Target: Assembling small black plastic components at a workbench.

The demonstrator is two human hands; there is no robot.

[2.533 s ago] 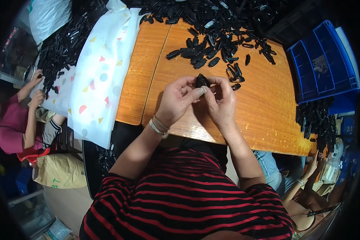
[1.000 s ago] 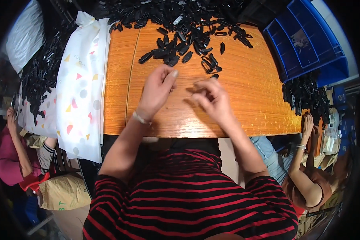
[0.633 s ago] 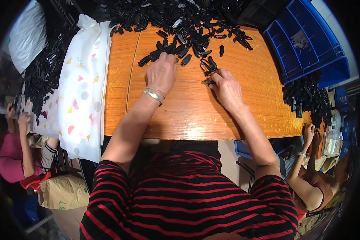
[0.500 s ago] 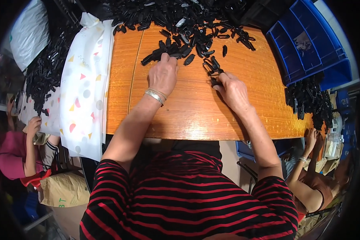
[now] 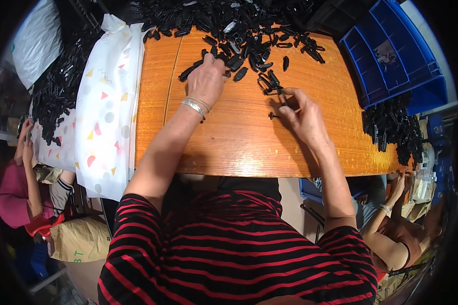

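"Where's your left hand just now?"

"My left hand (image 5: 205, 81) is at the near edge of a loose cluster of black pieces (image 5: 235, 62), back upward, fingers curled down. My knuckles hide the tips, so I can't tell whether they're pinching anything."

"And the right one?"

"My right hand (image 5: 308, 121) is above the wooden table (image 5: 229, 140), to the right of the left one. Thumb and forefinger are bent toward each other with a gap showing, and a thin dark piece (image 5: 283, 98) stands between their tips. I can't tell how firmly they have it."

"What's close by?"

"A small black part (image 5: 274, 116) lies on the wood, just left of my right thumb. A little group of open-framed black pieces (image 5: 268, 82) is just beyond my forefinger, and one lone piece (image 5: 286, 63) sits farther off."

"And around the table?"

"A big dark heap (image 5: 198, 18) covers the far edge. On the left there's a white sheet (image 5: 104, 109) with coloured shapes; on the right, a tilted blue crate (image 5: 394, 56) with another black heap (image 5: 384, 127) on its near side. A co-worker (image 5: 12, 195) is at the left, another person (image 5: 394, 244) at the right."
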